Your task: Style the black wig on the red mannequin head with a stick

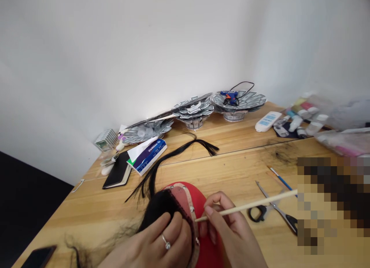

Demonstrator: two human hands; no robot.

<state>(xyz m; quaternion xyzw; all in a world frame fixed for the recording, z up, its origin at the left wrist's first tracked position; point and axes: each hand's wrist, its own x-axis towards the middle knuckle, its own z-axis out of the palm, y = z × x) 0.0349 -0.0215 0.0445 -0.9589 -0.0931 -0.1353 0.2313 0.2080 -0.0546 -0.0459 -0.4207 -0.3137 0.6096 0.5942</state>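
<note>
The left hand (pixel 153 239) has its fingers curled closed over black hair (pixel 163 210) on a red wig form (pixel 209 250). The right hand (pixel 231 225) pinches a wooden stick (pixel 248 207), its tip just beside a tan strip (pixel 189 200), with scissors (pixel 277 208) nearby.

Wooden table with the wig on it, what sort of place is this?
Probably a wig-making or costume craft workspace: on the wooden table sit a red wig block with hair on it, a loose hank of black hair, and a blue hot glue gun.
</note>
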